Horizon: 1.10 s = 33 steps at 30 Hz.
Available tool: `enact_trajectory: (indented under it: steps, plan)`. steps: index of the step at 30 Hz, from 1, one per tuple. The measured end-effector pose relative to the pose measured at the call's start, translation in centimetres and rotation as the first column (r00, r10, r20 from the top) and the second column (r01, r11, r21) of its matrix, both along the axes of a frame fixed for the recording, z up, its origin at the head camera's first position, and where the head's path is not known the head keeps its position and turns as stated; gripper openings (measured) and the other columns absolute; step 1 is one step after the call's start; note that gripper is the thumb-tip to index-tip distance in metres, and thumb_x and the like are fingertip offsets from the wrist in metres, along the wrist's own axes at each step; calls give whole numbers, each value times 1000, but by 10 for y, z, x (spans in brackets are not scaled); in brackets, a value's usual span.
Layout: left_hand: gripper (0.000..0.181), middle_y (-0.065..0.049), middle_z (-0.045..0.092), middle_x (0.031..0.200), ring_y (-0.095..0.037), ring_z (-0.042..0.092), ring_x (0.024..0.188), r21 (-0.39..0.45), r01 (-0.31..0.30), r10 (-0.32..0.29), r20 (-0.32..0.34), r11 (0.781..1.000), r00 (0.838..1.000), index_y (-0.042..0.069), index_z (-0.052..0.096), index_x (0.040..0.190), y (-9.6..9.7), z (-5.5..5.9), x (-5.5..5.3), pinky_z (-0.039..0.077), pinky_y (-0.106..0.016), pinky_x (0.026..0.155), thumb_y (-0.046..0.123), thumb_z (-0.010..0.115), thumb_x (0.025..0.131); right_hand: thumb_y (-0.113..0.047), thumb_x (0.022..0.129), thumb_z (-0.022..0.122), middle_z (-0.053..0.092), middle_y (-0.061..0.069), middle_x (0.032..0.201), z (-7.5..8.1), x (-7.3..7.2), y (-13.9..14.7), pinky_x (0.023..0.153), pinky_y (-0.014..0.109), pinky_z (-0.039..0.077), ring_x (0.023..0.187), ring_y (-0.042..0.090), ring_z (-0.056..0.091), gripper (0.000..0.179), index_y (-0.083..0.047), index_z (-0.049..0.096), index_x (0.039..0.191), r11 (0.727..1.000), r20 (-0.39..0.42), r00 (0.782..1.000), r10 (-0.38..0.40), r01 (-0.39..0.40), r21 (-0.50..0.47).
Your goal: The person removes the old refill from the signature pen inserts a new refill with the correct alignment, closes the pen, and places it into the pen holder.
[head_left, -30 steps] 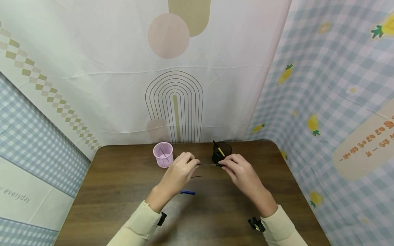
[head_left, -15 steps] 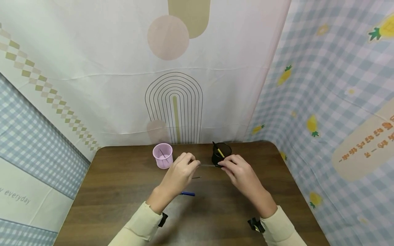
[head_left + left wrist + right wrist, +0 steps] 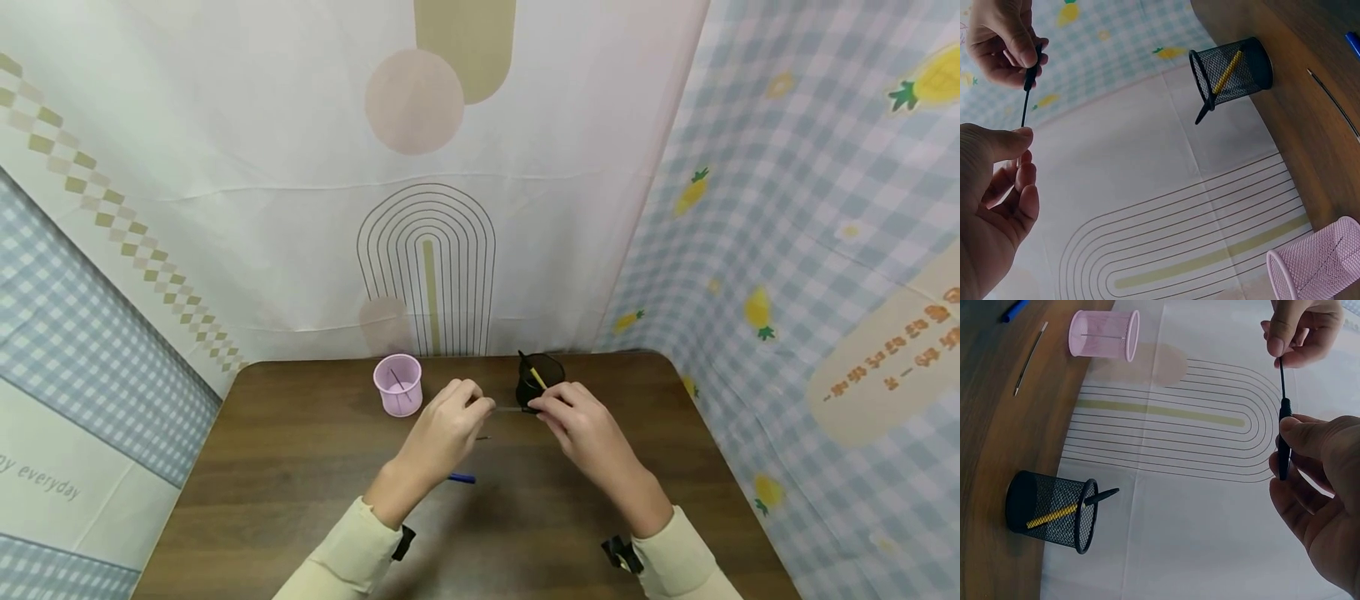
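The left hand [image 3: 442, 429] is pinching a thin rod [image 3: 1282, 380] projecting from the black barrel [image 3: 1284, 453] that the right hand [image 3: 588, 427] is gripping — work seemingly remaining unfinished; a loose rod [image 3: 1030, 360] is lying on the worktop [image 3: 300, 450].

Cloth-walled nook, patterned hangings [image 3: 810, 208], brown tabletop [image 3: 285, 483]

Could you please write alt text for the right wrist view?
The right hand holds a black handle while the left hand pinches its thin rod. On the table stand a pink mesh cup and a black mesh cup holding a yellow-and-black pen.
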<state>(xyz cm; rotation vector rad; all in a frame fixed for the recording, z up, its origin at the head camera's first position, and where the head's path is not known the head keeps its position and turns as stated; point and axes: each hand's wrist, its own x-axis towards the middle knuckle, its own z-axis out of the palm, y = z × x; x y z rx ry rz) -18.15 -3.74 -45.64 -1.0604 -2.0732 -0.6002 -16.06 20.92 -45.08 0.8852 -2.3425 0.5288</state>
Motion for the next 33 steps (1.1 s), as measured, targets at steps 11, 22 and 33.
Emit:
enact_trajectory:
  steps: [11,22,33]
  plan:
    - [7,-2,59,86,-16,57,78,-14,-8,8,11,1000,1000,9,71,89,5,-2,2,51,-27,69,3,75,89,-2,81,85,68,3,101,-3,0,-3,73,32,57,89,18,63,23,-10,77,101,1000,-12,1000,11,-11,2]
    - [5,-2,61,89,-16,58,83,-43,-6,10,79,999,997,9,73,93,8,-2,4,52,-27,72,4,74,92,-2,81,85,68,2,99,-2,2,-6,71,30,56,87,17,62,23,-10,77,100,1000,-15,1000,15,-15,11]
    - [5,-1,60,90,-16,58,84,-48,-5,9,87,999,996,10,72,93,9,-1,4,53,-26,74,5,73,93,-4,83,84,68,3,100,0,0,-6,73,31,56,88,18,63,20,-10,77,101,1000,-9,1000,10,-10,9]
